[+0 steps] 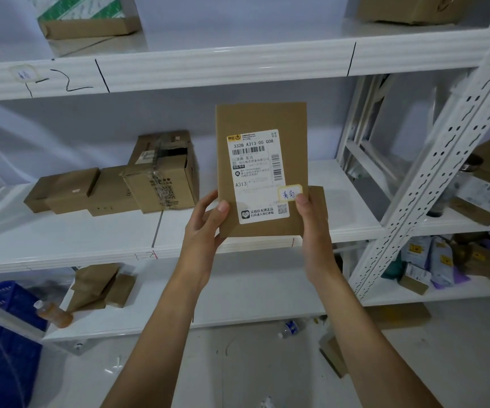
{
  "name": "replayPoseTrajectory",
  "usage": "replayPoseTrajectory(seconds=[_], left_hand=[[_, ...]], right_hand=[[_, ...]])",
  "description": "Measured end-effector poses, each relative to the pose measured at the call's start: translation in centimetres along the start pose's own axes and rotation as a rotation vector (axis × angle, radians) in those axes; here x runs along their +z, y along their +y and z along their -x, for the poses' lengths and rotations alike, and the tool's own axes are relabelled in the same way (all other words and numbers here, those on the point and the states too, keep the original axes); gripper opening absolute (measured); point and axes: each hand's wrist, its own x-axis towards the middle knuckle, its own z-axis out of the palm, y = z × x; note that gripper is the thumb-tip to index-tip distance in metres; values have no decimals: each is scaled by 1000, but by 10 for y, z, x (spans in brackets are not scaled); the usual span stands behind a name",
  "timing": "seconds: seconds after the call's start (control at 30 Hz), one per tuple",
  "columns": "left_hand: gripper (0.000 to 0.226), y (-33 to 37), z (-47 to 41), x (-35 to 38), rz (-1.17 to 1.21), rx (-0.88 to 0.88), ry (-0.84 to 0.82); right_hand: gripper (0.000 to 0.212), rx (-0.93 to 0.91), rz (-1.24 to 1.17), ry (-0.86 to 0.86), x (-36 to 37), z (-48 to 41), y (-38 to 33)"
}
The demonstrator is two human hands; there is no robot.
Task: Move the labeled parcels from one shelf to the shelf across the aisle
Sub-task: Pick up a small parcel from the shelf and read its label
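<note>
I hold a flat brown cardboard parcel (pixel 260 122) upright in front of the middle shelf (pixel 61 240). Its white shipping label with barcodes and a small yellow-edged sticker faces me. My left hand (pixel 204 228) grips its lower left edge, thumb on the front. My right hand (pixel 311 228) grips its lower right edge, thumb beside the sticker. Another brown piece shows just behind the parcel at the lower right, partly hidden by my right hand.
Several brown boxes (pixel 114 184) lie on the middle shelf at the left. The top shelf (pixel 223 66) carries more boxes. A white perforated upright (pixel 432 166) stands at the right, with parcels (pixel 479 189) and bags beyond. A blue crate (pixel 5 334) and a bottle (pixel 53 315) sit low at the left.
</note>
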Motion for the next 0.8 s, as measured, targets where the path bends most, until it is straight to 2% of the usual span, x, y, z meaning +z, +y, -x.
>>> replayPoseTrajectory(seconds=[0.17, 0.3, 0.43, 0.6, 0.73, 0.8], left_hand=[[79, -3, -3, 0, -3, -8, 8], [76, -7, -6, 0, -2, -32, 24], [63, -8, -7, 0, -3, -57, 46], [68, 0, -4, -8, -60, -53, 94], [75, 12, -1, -12, -88, 1, 166], [74, 19, 2, -14, -105, 30, 207]], right_hand=[[22, -3, -10, 1, -1, -2, 2], [27, 1, -24, -1, -2, -4, 7], [51, 21, -22, -42, 0, -12, 15], [67, 7, 37, -86, 7, -28, 19], [45, 21, 57, -138, 15, -38, 16], [43, 27, 62, -172, 22, -41, 12]])
